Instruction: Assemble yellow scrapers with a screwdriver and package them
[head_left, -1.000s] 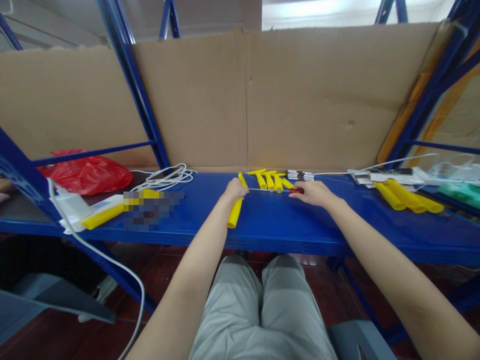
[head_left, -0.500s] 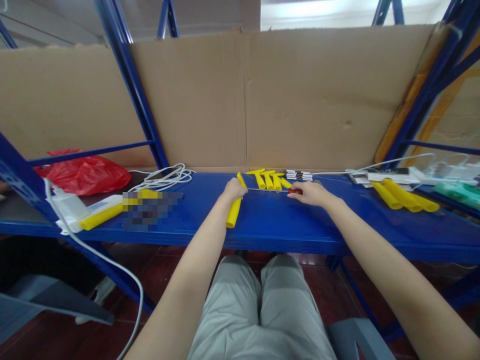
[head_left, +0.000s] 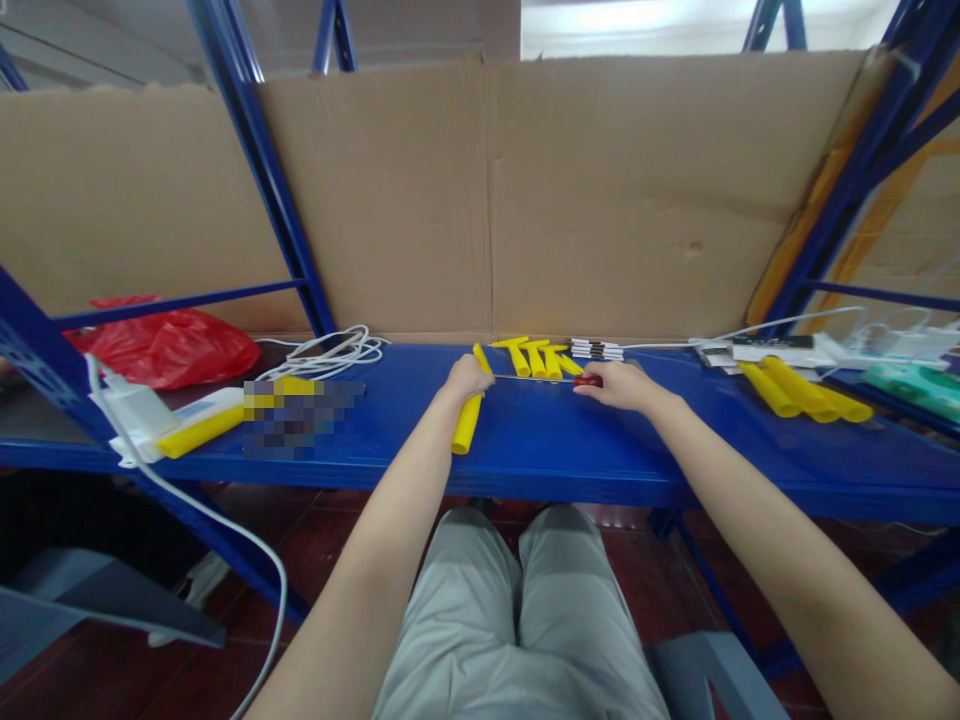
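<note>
A yellow tube (head_left: pixel 466 428) lies slanted on the blue bench, and my left hand (head_left: pixel 468 378) is wrapped round its upper half. My right hand (head_left: pixel 616 385) is closed on the red handle of a screwdriver (head_left: pixel 587 381). Its thin metal shaft runs level to the left and meets the tube beside my left fingers; whether the tip is inside or only touching is hidden. Just behind the shaft lie several short yellow tube pieces (head_left: pixel 537 360). Next to them sits a small stack of black-and-white pieces (head_left: pixel 597 349).
A coiled white cable (head_left: pixel 337 350), a red plastic bag (head_left: pixel 169 345) and another yellow tube (head_left: pixel 199 432) lie at the left. More yellow tubes (head_left: pixel 799 390) rest at the right near white boxes. A cardboard sheet (head_left: pixel 600 190) stands behind the blue bench (head_left: pixel 570 440).
Both hands keep their hold and stay almost in the same place. The whole view has shifted very slightly.
</note>
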